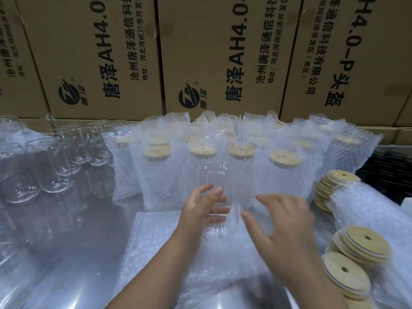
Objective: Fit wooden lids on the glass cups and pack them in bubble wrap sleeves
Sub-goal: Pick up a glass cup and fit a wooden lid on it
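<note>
Bubble wrap sleeves lie flat on the shiny surface nearest me, with wooden lids stacked to their right. Over the sleeves, my left hand has its grip curled round an uncovered glass cup. My right hand is just beside it, blurred, grip spread and holding nothing. Beyond stand lidded wrapped cups in rows, bare glasses to the left, and cardboard boxes behind.

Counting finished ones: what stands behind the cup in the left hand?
Rows of upright sleeves, a wooden lid showing at the top of each front one. The sleeves hide the cups inside; rear rows are partly covered.
</note>
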